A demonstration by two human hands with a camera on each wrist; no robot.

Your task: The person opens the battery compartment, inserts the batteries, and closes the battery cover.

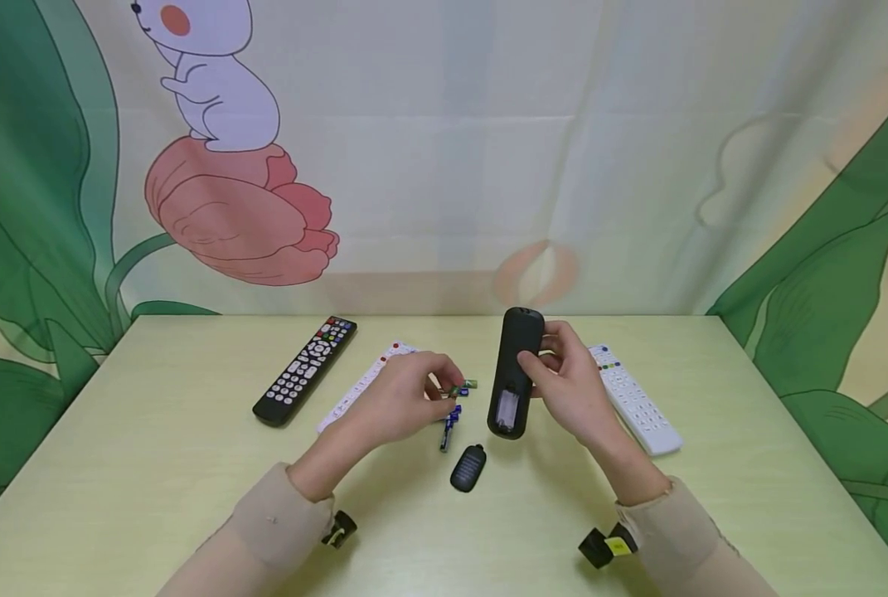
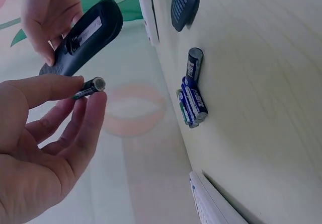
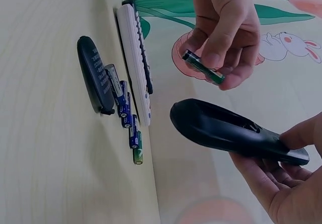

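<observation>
My left hand pinches a green-and-black battery between thumb and fingers, raised above the table. To its right, my right hand grips a black remote control with its back turned up and its battery compartment uncovered. No battery can be made out in that compartment from the left wrist view. On the table below lies the black battery cover, apart from both hands. Several loose batteries, mostly blue with some green, lie bunched near the cover, partly hidden by my left hand in the head view.
A second black remote lies face up at the left. One white remote is partly behind my left hand; another white remote lies beyond my right wrist. A printed curtain hangs along the table's far edge.
</observation>
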